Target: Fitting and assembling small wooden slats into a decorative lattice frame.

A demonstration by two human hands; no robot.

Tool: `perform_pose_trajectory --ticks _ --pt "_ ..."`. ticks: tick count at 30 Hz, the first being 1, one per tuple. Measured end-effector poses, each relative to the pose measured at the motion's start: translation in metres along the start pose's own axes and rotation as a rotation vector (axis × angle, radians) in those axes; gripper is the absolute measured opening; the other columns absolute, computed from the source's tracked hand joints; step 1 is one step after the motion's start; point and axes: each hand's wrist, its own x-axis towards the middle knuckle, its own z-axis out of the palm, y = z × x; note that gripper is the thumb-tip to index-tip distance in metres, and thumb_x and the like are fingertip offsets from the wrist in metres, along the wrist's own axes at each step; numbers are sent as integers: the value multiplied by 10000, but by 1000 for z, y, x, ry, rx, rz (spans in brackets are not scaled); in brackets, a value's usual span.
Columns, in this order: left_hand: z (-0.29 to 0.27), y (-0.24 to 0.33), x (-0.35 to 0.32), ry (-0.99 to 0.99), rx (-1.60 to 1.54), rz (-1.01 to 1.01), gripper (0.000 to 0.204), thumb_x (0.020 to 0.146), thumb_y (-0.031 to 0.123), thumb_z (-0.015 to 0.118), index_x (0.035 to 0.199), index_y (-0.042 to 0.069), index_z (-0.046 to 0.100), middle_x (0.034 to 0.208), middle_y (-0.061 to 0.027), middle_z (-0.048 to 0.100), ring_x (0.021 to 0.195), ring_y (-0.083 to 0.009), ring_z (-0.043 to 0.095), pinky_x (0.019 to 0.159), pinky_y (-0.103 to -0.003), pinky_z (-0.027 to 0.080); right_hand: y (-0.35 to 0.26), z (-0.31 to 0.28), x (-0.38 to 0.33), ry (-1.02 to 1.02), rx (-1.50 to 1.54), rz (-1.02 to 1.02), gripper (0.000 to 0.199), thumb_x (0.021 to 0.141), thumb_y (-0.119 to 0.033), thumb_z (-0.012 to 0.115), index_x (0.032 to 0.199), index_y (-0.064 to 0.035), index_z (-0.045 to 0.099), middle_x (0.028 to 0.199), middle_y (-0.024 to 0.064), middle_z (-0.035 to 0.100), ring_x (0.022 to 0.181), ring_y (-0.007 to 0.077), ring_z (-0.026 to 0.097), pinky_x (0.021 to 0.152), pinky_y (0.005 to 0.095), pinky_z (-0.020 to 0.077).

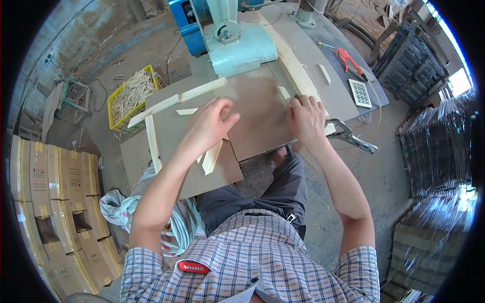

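Observation:
My left hand [211, 122] hovers over the brown board tabletop [187, 184], fingers curled and thumb apart, with nothing visible between them. My right hand [307, 117] is closed at the table's right side, beside the long pale wooden rail [290, 63]. A short wooden piece [283, 93] runs into its fingertips; its far part is hidden by them. Ahead of both hands stands a machine with a pale green rounded guard [242, 49]. A brown blur lies between the hands. Beneath my left wrist is a cut wooden piece [212, 157].
Wooden strips [177, 102] form a border on the left. A yellow basket [112, 112] of wood offcuts stands beyond them. Locking pliers [353, 139] clamp the rail's near end. An orange-handled air gun [347, 59] and a patterned white tile [359, 93] lie right. Cartons [60, 169] are stacked left.

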Motion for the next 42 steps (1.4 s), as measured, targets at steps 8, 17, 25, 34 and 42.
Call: perform_pose_trajectory --ticks 8,17,25,34,42 --pt "-4 0 -88 2 518 -79 791 859 467 868 1490 71 603 1528 -174 538 1447 -366 475 1131 -530 446 22 39 50 68 -136 -28 118 923 -177 668 899 -125 772 1035 92 645 1071 301 627 869 446 484" --pt "-4 -22 -96 78 427 -45 670 880 314 837 1463 65 622 1524 -170 560 1456 -365 461 1145 -544 429 -9 39 77 185 152 -39 177 980 -244 716 1016 -82 776 1072 117 691 1054 344 670 922 479 548" --pt "-11 -37 -94 83 429 -89 679 870 318 828 1448 41 606 1469 -237 556 1391 -413 513 1100 -555 475 -145 6 -15 -223 579 -136 321 898 -307 803 1085 -62 714 1090 133 705 1063 352 695 903 477 589" --pt "-5 -28 -95 157 439 -108 744 783 284 836 1448 40 612 1401 -211 562 1292 -416 547 1087 -526 491 -137 1 2 -302 610 122 275 924 -175 671 1128 6 631 1028 247 730 1000 432 722 897 522 578" --pt "21 -29 -73 170 351 108 721 783 266 815 1440 41 619 1456 -192 542 1324 -406 528 1090 -527 477 -28 6 1 -123 216 227 154 958 -200 670 1044 -109 759 1006 149 710 996 385 711 872 499 579"
